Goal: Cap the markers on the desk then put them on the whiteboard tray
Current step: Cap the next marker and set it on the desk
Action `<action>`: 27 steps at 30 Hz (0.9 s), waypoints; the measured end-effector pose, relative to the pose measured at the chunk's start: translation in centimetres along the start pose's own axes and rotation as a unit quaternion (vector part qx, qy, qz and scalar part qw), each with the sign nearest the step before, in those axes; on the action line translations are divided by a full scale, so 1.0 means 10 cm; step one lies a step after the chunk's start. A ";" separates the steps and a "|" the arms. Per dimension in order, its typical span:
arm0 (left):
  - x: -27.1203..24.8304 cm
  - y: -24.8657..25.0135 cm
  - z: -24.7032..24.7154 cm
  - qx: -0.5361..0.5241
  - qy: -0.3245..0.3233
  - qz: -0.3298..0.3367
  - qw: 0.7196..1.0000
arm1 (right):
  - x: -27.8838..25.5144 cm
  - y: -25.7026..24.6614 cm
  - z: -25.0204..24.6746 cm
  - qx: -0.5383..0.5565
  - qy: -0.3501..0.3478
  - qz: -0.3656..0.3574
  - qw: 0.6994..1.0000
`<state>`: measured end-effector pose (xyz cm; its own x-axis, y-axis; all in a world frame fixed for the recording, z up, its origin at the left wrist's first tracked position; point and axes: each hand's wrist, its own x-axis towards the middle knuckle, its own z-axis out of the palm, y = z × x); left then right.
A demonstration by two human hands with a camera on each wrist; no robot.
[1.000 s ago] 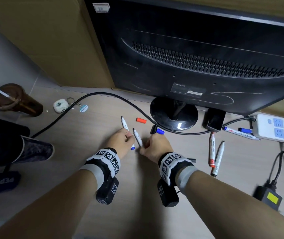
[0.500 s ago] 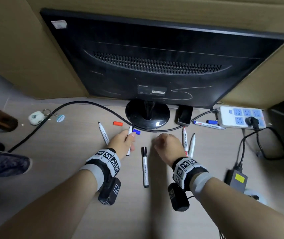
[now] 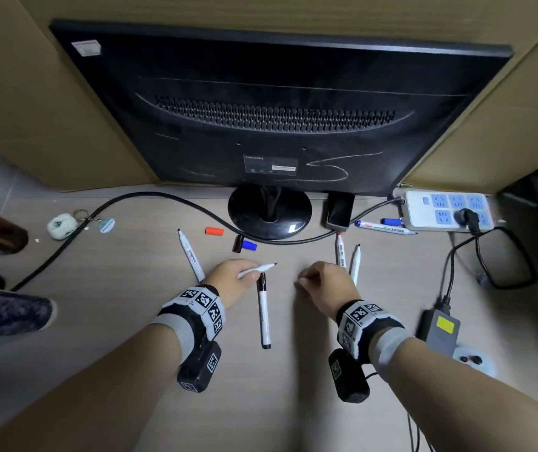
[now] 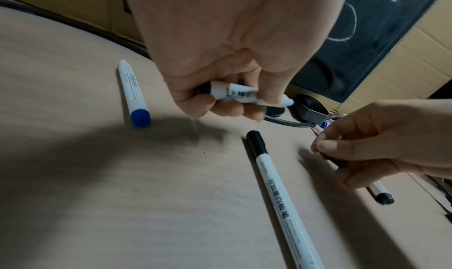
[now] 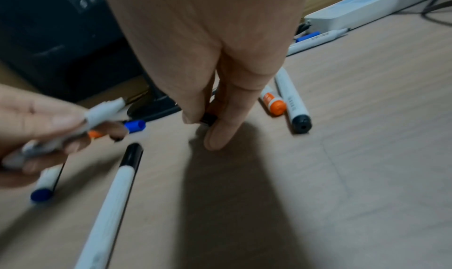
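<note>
My left hand grips an uncapped white marker with its dark tip pointing right; the left wrist view shows its barrel under curled fingers. My right hand pinches a small black cap just above the desk, a short gap right of the tip. Between the hands lies a capped black marker. An uncapped blue marker lies to the left. An orange marker and a black marker lie uncapped behind my right hand.
An orange cap and a blue cap lie by the monitor stand. Another blue marker and a cap rest beside the power strip. A black cable crosses the desk; a power adapter sits at right.
The capped black marker was laid down on the desk between my hands. My left hand has turned its uncapped marker from pointing away to pointing right, toward the right hand.
</note>
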<state>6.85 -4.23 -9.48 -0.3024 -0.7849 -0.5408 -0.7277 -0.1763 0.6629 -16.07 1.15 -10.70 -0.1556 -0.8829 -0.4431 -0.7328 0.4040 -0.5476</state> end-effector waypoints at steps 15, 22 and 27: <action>-0.13 0.32 -0.04 0.015 0.010 0.062 0.998 | -0.14 -0.01 -0.46 0.223 -0.056 -0.040 0.972; -0.16 0.39 -0.06 0.025 0.002 0.072 0.997 | -0.25 -0.10 -0.60 0.241 -0.060 -0.059 0.967; -0.18 0.40 -0.05 0.034 0.000 0.077 0.996 | -0.24 -0.10 -0.61 0.226 -0.055 -0.066 0.970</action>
<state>4.73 -3.84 -5.62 -0.4127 -0.8000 -0.4355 -0.7131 -0.0137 0.7009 -18.95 1.38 -4.78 0.0095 -0.9129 -0.4081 -0.3719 0.3756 -0.8489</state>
